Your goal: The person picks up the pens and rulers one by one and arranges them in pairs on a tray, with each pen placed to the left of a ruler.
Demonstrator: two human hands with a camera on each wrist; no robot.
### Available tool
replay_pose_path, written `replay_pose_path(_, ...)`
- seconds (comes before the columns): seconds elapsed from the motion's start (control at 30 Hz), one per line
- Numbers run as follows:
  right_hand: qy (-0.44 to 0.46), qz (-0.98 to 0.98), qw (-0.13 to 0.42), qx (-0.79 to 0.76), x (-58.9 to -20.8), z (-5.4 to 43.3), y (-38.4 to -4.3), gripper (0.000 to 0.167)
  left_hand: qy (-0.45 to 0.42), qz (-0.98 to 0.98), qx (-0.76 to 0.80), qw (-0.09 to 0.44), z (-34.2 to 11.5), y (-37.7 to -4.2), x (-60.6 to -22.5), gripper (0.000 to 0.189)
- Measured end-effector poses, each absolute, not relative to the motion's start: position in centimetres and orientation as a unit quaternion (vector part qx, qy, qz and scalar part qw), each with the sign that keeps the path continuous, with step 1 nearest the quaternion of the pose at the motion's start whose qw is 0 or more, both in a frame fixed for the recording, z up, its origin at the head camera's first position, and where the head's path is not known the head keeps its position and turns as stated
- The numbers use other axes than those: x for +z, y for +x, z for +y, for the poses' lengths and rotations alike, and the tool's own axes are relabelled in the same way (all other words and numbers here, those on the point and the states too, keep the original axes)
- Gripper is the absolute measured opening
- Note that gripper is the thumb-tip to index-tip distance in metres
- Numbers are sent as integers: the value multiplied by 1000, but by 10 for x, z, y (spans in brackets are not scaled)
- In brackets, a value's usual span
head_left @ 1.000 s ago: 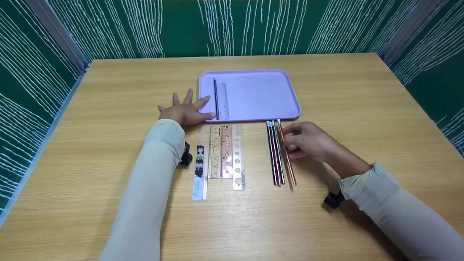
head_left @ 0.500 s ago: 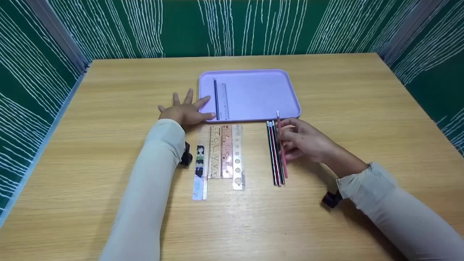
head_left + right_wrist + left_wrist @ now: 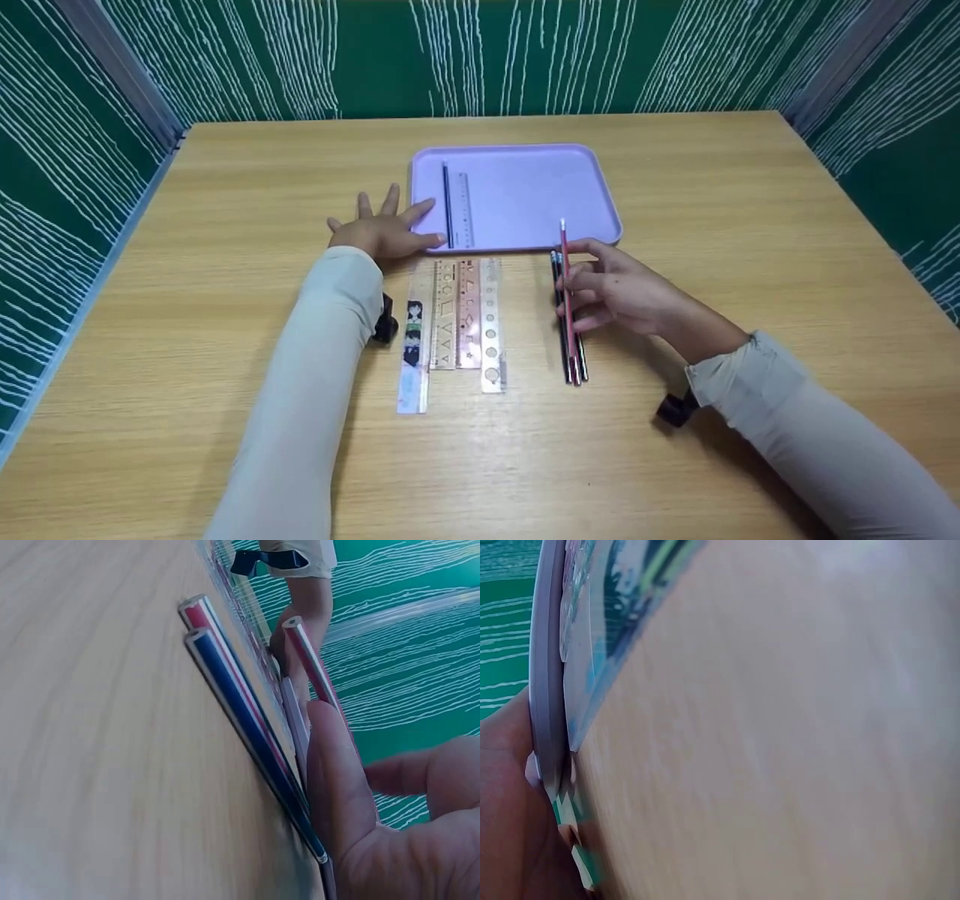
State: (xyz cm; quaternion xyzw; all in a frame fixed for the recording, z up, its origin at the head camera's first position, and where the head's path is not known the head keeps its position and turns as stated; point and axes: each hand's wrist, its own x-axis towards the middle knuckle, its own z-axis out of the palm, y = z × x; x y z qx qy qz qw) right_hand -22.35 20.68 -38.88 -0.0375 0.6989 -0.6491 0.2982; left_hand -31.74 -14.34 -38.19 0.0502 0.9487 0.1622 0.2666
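Observation:
My right hand (image 3: 626,291) pinches a red striped pencil (image 3: 565,247), raised off the table with its white-tipped end over the tray's front rim. Below it lie several dark and red striped pencils (image 3: 564,352), side by side; the right wrist view shows a blue one (image 3: 240,720) beneath the fingers. With fingers spread, my left hand (image 3: 382,234) rests at the front left corner of a purple tray (image 3: 540,199), thumb and forefinger over the rim. Inside the tray a dark pencil (image 3: 448,206) lies beside a clear ruler (image 3: 466,210).
In front of the tray, side by side, lie a clear ruler with cartoon figures (image 3: 412,352), a yellowish stencil ruler (image 3: 444,322), a pink stencil ruler (image 3: 469,322) and a clear ruler with round holes (image 3: 491,330). Green walls (image 3: 382,67) border the table.
My right hand has moved left and slightly away with the red pencil, carrying it from beside the other pencils to above them. The left hand and tray have stayed put.

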Motion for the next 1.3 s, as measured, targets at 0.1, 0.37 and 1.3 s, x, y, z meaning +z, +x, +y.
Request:
replay_pose_path(0.1,-51,696,300,-651,-388,206,-223,68,50,949,160,266,-143,-317,-382,86)
replay_pose_path(0.37,-55,679,300,-668,-389,202,-223,73,48,947,163,271,-143,-318,-384,88)
replay_pose_path(1.3,-57,684,279,-672,-389,180,-242,73,48,950,160,264,-142,-317,-383,85)
